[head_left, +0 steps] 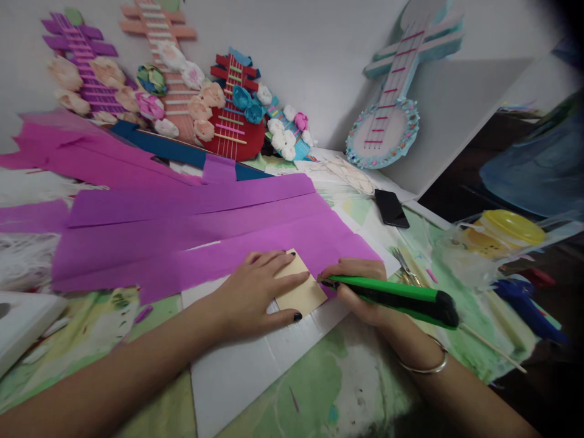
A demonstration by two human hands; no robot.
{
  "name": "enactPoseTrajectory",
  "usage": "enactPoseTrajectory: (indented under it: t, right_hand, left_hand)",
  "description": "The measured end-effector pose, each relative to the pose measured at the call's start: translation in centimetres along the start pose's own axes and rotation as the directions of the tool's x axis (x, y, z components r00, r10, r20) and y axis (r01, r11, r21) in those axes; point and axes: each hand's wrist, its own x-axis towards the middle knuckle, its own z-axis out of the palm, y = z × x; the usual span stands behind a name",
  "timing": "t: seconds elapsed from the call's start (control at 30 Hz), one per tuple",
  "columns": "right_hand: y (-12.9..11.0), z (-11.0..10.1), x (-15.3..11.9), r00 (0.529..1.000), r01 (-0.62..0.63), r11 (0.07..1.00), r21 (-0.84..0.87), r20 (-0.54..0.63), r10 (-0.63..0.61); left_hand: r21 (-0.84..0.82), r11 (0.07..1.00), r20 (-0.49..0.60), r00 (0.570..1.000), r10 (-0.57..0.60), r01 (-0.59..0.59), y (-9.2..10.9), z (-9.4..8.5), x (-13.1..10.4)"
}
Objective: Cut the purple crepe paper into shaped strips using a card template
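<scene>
Head camera: a pale-yellow paper square point(306, 298) lies across a purple sheet point(274, 234) and a white board point(237, 377), pressed flat by the spread fingers of the left hand point(250, 295), while the right hand point(365, 311) grips a green-and-black cutter point(401, 292) beside its right-hand corner. Whether the sheet is cut there cannot be told; beyond the square, decorated instrument shapes point(250, 139) look largely assembled, and no writing is legible.
</scene>
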Motion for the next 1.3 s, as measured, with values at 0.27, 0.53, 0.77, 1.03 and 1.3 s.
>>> enactPoseTrajectory:
  t: [0.27,0.53,0.77,1.03,1.3]
  right_hand:
    - [0.1,-0.02,-0.02,1.0,0.007,1.0,0.015,0.027,-0.008]
    - [0.01,-0.21,-0.18,1.0,0.02,1.0,0.015,0.017,-0.02]
    - [0.08,-0.27,-0.21,0.999,0.014,1.0,0.021,0.034,-0.014]
    - [-0.43,-0.59,-0.08,0.998,0.014,0.999,0.033,0.058,-0.016]
    - [-0.48,-0.65,-0.18,1.0,-0.006,1.0,0.016,0.007,0.006]
  left_hand:
    - [-0.003,1.0,-0.006,1.0,0.002,-0.002,0.1,-0.07,-0.06]
    - [0.038,0.999,0.011,0.999,0.037,-0.037,0.19,0.0,0.08]
    - [0.033,0.999,0.011,0.999,0.039,-0.04,0.19,-0.08,0.07]
    - [0.014,0.999,-0.008,0.999,0.042,-0.042,0.08,0.15,0.05]
    - [0.015,0.999,0.004,0.999,0.045,-0.045,0.04,0.12,0.05]
